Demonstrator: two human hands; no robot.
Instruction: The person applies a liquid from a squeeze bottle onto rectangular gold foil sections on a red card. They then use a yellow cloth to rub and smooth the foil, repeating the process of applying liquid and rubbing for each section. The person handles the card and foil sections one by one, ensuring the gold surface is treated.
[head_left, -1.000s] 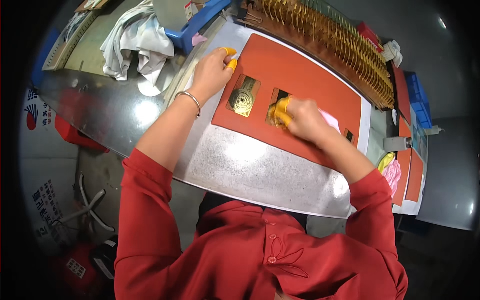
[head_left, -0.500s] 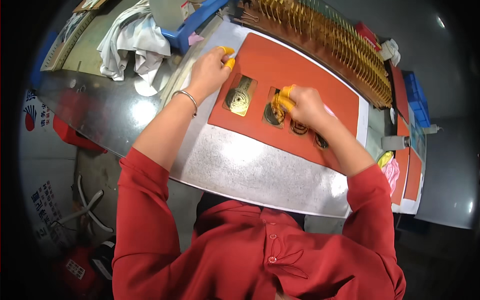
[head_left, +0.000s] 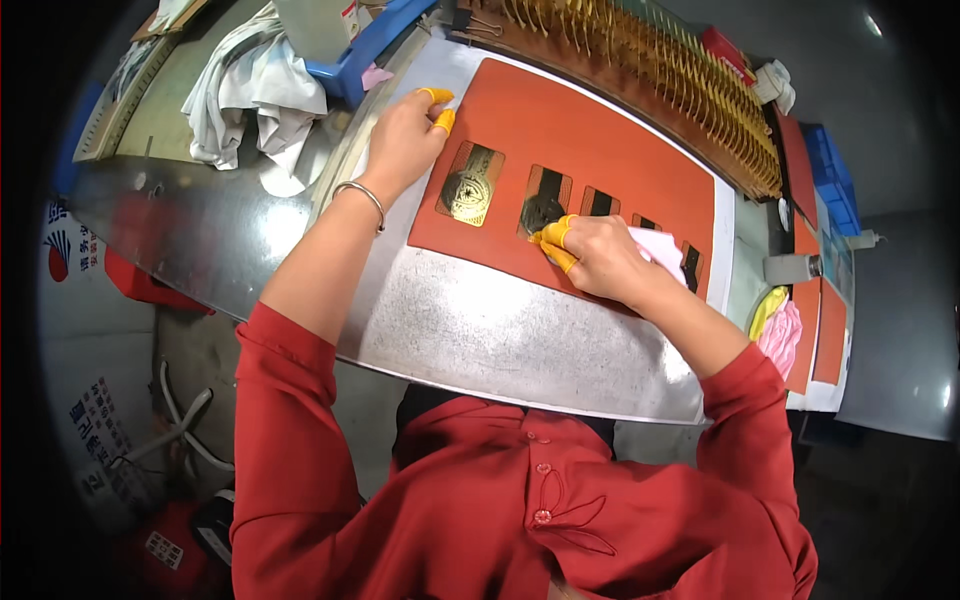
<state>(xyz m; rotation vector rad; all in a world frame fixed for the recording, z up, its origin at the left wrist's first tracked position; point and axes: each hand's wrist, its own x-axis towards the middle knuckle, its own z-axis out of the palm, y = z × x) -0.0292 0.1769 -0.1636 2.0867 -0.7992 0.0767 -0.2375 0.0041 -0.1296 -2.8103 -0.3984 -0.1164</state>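
On an orange-red mat [head_left: 600,130] lies a slanting row of several thin gold-and-black patterned metal cards. The leftmost card [head_left: 470,185] has a shiny gold round emblem. My left hand [head_left: 402,140], with yellow finger cots on thumb and forefinger, hovers by the mat's upper left edge; those fingers are apart and empty. My right hand [head_left: 600,252], also in yellow finger cots, is closed, its fingertips at the lower edge of the second card [head_left: 547,192]. A pale pink cloth [head_left: 655,243] sticks out beside its palm. The hand partly hides the cards to the right.
Behind the mat stands a brown rack [head_left: 640,85] packed with gold pieces. White cloth [head_left: 255,100] and a blue bin [head_left: 375,45] are at upper left. A grey metal container [head_left: 790,268] and a crumpled pink cloth [head_left: 782,335] lie right. The metal tabletop's edge [head_left: 520,402] is near me.
My right hand has moved down from the second card's face to its lower edge, uncovering more cards. The pink cloth shows more. My left hand has shifted slightly in view, still empty.
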